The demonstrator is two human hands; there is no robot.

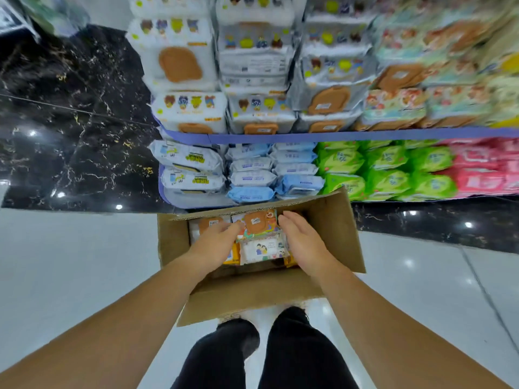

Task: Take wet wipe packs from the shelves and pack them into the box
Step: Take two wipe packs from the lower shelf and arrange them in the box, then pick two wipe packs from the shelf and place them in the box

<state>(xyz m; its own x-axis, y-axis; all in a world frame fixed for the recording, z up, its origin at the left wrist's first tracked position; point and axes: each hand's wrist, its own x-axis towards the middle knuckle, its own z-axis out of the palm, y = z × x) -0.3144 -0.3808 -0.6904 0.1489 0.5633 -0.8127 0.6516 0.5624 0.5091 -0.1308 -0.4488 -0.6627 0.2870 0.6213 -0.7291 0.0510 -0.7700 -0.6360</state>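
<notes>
An open cardboard box (334,220) stands on the floor in front of the shelves, with several wet wipe packs inside. On top at the far end lies a colourful pack with a brown lid (257,223). Nearer me is a white pack with cartoon figures (264,249), over orange packs (235,255). My left hand (217,242) reaches into the box, fingers straight against the brown-lid pack's left edge. My right hand (302,241) lies flat along that pack's right edge with fingers straight. Neither hand curls round a pack.
Shelves (323,136) behind the box hold stacked packs: white ones with brown lids (191,110) above; white-blue (251,178), green (387,169) and pink (483,169) ones below. Black marble wall (70,122) at left. My legs (266,355) stand just behind the box on glossy white floor.
</notes>
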